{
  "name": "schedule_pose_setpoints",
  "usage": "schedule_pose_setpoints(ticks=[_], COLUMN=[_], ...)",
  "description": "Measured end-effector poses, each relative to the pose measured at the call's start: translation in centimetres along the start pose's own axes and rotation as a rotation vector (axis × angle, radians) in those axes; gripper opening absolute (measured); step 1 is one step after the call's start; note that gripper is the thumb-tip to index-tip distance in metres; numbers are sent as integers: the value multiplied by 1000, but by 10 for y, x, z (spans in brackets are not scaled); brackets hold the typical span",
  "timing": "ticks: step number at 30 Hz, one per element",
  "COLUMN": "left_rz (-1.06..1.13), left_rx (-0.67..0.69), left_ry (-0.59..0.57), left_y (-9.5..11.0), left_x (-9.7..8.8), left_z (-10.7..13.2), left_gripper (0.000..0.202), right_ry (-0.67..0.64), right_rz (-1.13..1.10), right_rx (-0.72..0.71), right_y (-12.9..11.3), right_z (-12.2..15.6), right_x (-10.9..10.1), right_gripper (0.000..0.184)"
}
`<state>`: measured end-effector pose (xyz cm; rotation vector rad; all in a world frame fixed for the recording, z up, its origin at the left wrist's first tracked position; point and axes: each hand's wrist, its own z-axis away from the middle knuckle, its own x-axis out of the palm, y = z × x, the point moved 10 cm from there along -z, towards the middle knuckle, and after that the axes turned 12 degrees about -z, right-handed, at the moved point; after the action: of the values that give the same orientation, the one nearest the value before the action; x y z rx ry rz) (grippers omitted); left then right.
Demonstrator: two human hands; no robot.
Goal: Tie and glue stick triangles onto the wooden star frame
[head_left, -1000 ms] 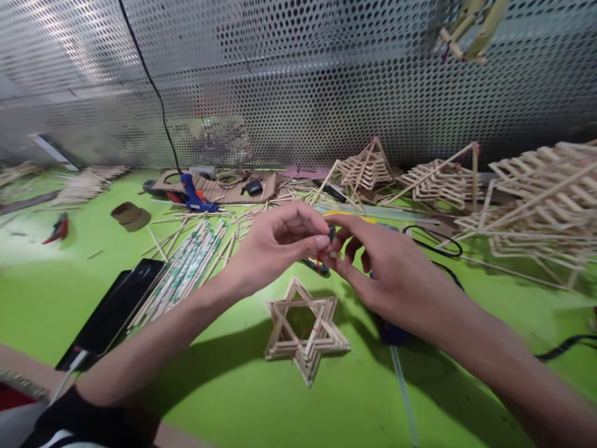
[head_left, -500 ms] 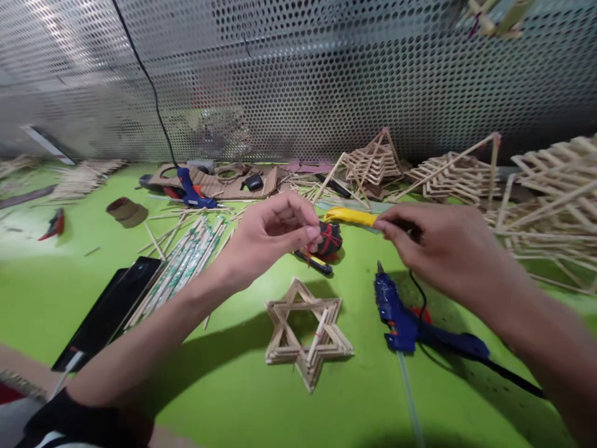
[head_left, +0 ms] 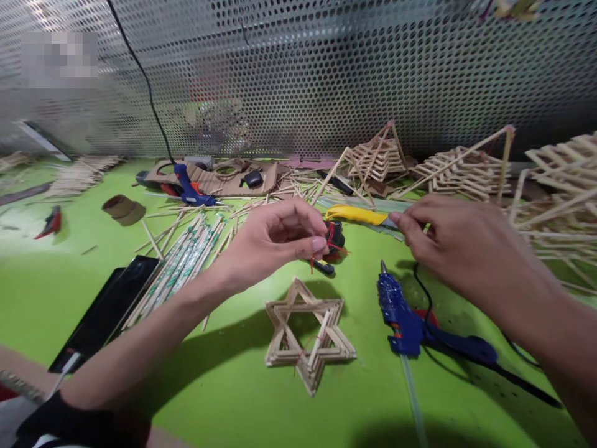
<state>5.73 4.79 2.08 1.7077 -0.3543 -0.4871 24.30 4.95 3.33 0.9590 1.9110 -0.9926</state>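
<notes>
1. Head view, what could go wrong: the red thread shows only a short tail, so a slackened pinch could let it slip.
2. The glue gun points its nozzle towards the space beside the right hand; if it is hot, a lowered wrist could be burnt.
3. The cord passes close to that hand and might snag, dragging the gun.
4. The left hand pinches the thread between thumb and fingers, its tail hanging just below the thumb. The dark bundle is just beyond the fingertips; whether they touch, I cannot tell.
5. The right hand's fingertips are drawn together at the yellow tool's grey end; whether they grasp it, I cannot tell.
6. The star lies nearer the wearer, apart from both hands.
</notes>
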Motion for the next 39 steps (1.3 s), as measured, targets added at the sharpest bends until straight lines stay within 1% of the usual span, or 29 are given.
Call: schedule_pose_setpoints(ticks=[2,4,7,10,13,15,21,26,28,34,39], left_rz=[-1,-4,5,2,-33,-36,-25,-1,2,-16,-37], left_rx=[-6,-8,2,18,11,6,4,2,4,6,-16], left_ry=[-3,-5,-11,-5,3,-4,-3,-12,-18,-33,-44], left_y=[0,0,0,1,-1,-1,-2,-3,-3,-3,-7], left_x=[0,1,3,3,3,4,5,5,6,5,2], left_z=[1,1,1,1,1,2,2,2,2,1,1], left_gripper=[17,16,13,12,15,17,16,17,18,15,14], right_ry=[27,27,-35,-107,-144,-127,-69,-84,-74,-17,88], right_rz=[-47,-134,-403,-599,-636,-642,-633,-691,-676,-653,-630], right_rx=[-17,-72,-145,-123,-106,-116,-148,-154,-164,-171,-164], right_y=[-11,-29,-59,-76,-85,-87,-85,-84,-84,-81,-72], right_z=[0,1,6,11,14,15,13,12,12,11,11], right_x=[-4,-7,-8,-5,1,1,-4,-5,-7,-21,-38], right_gripper=[26,26,17,15,16,12,12,12,12,12,13])
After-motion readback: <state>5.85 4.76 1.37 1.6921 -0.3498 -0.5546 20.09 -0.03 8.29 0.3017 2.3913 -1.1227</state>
